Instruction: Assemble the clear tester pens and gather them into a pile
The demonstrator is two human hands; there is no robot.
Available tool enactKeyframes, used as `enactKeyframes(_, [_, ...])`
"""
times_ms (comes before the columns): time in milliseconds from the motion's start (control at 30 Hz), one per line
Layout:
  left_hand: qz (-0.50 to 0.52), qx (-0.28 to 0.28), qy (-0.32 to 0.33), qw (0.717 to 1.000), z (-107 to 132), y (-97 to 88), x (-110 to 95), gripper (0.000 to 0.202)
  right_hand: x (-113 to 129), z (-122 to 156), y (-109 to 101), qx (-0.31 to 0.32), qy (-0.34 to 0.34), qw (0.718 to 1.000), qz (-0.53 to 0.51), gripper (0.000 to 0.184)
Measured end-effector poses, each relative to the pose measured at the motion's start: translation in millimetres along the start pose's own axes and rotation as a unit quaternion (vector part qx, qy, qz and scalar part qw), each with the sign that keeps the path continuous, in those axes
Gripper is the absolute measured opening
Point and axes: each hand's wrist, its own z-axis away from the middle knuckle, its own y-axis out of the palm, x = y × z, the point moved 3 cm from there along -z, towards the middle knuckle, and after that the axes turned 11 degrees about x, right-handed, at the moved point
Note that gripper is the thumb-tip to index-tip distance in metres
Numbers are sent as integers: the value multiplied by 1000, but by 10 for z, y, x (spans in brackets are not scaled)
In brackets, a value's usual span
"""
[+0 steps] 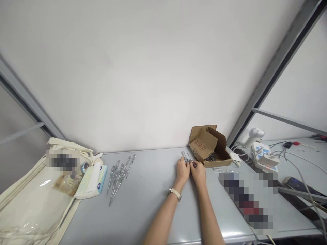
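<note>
Both of my hands meet over the grey table, just left of an open cardboard box [201, 149]. My left hand [183, 169], with a watch on its wrist, is closed around a clear-handled tester screwdriver [183, 155]; its handle end sticks out beyond the fingers. In my right hand [199, 173] is a small dark-handled screwdriver [194, 164], its thin shaft pointing up and left. The fingertips of the two hands are close together and hide where the tools meet. Several clear tester screwdrivers [120, 173] lie in a loose group to the left.
Thin metal pieces [211, 157] lie in the box. A single tester screwdriver [227, 170] rests before it. At left are a tissue pack [102, 177] and a clear bag [33, 200]. A blurred flat item [245, 200], power strip [263, 153] and cables are at right.
</note>
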Motion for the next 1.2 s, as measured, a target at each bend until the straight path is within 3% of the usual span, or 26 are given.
enactKeyframes(167, [15,12,21,1000,23,-15,50,29,9,8,15,-17,-11,1000,-2,35])
enactKeyframes(300, [18,18,44,999,192,-261,243,31,51,54,-5,-55,-8,998,-9,41])
enactKeyframes(433, [-35,-61,83,994,514,-918,510,27,173,132,-60,-119,-48,991,-49,49])
enactKeyframes(500, [-88,-113,91,985,681,-1335,631,24,280,178,-48,-111,-97,986,-73,49])
enactKeyframes(600, [-190,-208,68,957,866,-1906,798,23,481,268,59,-28,-168,983,-73,44])
enactKeyframes(700, [-276,-270,18,922,921,-2245,960,25,687,397,223,72,-229,969,-52,38])
enactKeyframes(800, [-325,-272,-31,905,879,-2328,1089,26,836,514,350,120,-278,952,-39,35])
enactKeyframes(1000, [-359,-243,-78,898,813,-2267,1180,26,875,571,447,105,-282,953,-18,37])
enactKeyframes(1200, [-324,-191,-2,927,803,-2187,1141,34,921,576,548,142,-316,938,1,38])
